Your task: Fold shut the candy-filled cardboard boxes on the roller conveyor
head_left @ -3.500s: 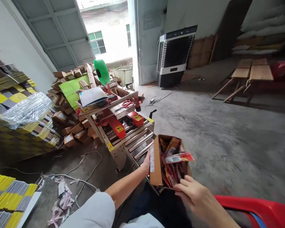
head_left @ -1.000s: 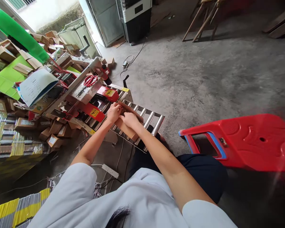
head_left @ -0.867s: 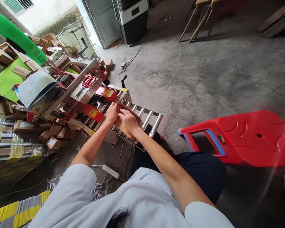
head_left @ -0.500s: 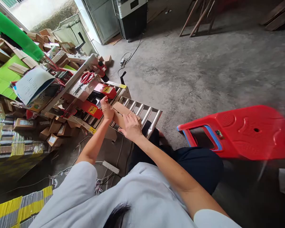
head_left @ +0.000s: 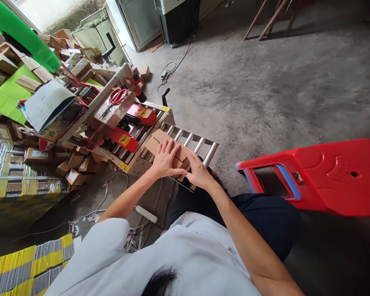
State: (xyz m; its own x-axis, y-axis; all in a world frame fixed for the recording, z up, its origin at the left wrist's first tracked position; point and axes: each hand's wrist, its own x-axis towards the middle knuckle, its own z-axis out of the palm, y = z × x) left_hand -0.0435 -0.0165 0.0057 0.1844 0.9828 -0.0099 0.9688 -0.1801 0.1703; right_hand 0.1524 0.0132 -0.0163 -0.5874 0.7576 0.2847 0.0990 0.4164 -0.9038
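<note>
While the cardboard box [head_left: 160,135] is sitting on the roller conveyor [head_left: 210,154], towards the end by the red guards [head_left: 125,139], both hands are lying over its near part, left [head_left: 165,159] and right [head_left: 199,170] pressing with spread fingers, not really gripping, thumbs meeting.

The brown cardboard box [head_left: 158,139] lies flat on metal rollers [head_left: 199,146], its top flaps folded down.

Red stool [head_left: 329,179] at right; loose cable [head_left: 165,75] lying on the floor [head_left: 249,98]
</note>
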